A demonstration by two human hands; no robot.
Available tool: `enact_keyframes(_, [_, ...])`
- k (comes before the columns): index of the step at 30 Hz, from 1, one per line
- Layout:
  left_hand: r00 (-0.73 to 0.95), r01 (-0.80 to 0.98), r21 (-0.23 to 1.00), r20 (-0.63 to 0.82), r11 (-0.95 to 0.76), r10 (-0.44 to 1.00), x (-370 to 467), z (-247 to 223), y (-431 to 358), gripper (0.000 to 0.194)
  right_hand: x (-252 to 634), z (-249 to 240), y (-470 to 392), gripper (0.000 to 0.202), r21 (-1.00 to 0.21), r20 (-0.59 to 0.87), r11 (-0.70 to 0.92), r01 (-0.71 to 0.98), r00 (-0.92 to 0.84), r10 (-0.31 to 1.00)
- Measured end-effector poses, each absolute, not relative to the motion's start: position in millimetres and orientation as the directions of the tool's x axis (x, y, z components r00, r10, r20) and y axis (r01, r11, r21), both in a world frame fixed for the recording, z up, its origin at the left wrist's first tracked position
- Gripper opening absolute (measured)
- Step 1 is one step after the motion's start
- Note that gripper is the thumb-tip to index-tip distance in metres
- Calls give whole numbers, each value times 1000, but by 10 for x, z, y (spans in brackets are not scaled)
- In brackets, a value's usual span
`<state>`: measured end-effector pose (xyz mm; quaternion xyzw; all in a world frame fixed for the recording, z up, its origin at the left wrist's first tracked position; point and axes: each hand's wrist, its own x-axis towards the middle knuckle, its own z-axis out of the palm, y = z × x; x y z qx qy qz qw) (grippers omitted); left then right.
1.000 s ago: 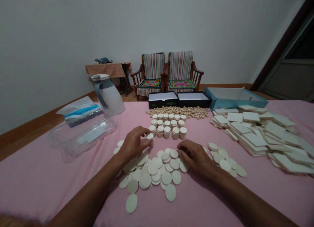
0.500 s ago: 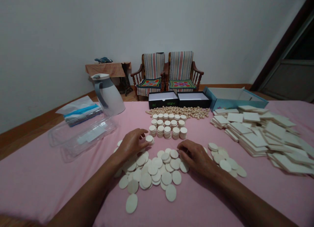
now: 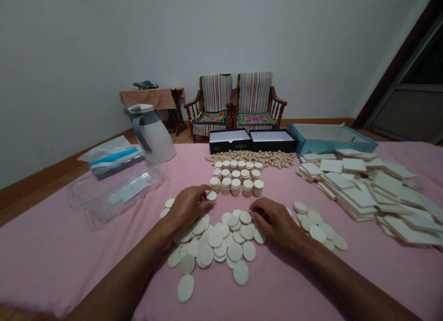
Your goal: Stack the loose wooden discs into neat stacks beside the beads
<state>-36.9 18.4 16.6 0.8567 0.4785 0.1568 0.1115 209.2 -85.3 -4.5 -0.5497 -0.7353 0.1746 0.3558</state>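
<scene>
Pink cloth (image 3: 69, 265) underlies discs (image 3: 221, 245); left hand (image 3: 188, 204) pinches one, right hand (image 3: 275, 221) rests slack.

1. A home: a plain living room with white walls and a wooden skirting.
2. Two striped armchairs (image 3: 235, 104) with bright cushions stand against the wall.
3. A small side table (image 3: 152, 99) stands beside them.
4. A jug (image 3: 152, 134) rests on the pink-clothed surface (image 3: 51, 256).

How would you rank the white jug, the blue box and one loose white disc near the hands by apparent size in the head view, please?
1. Blue box, widest, though farther away.
2. White jug, somewhat smaller.
3. Loose white disc, clearly smallest despite lying nearest.
</scene>
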Motion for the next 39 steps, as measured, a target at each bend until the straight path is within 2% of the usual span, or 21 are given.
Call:
enact_keyframes(6, [492,775,349,191,-527,850,-383,234,175,34,2092,-31,-864,12,-660,340,344,668,-142,930])
enact_keyframes(9, [533,726,377,220,-575,817,-402,322,143,21,2091,-19,-864,13,-660,336,336,672,-136,932])
enact_keyframes(11, [626,641,448,166,-623,762,-407,388,88,14,2089,-14,-862,13,-657,335,335,675,-137,932])
enact_keyframes(14, [751,553,524,23,-648,659,-402,469,-39,16,2086,-13,-858,13,-655,333,336,677,-140,932])
enact_keyframes(16, [791,541,505,-36,-672,610,-394,494,-129,22,2085,-20,-858,13,-654,338,337,677,-137,931])
enact_keyframes(20, [798,562,420,-50,-712,600,-365,468,-261,33,2085,-45,-856,12,-658,345,340,672,-132,929])
enact_keyframes(28, [758,634,264,-27,-727,652,-220,407,-416,25,2099,-61,-846,13,-649,346,352,674,-150,926])
enact_keyframes(36, [697,698,227,-1,-679,717,-110,307,-433,18,2085,-49,-846,12,-651,336,337,680,-140,931])
enact_keyframes(39, [681,705,249,24,-664,732,-134,291,-423,22,2078,-39,-848,13,-653,334,333,680,-136,933])
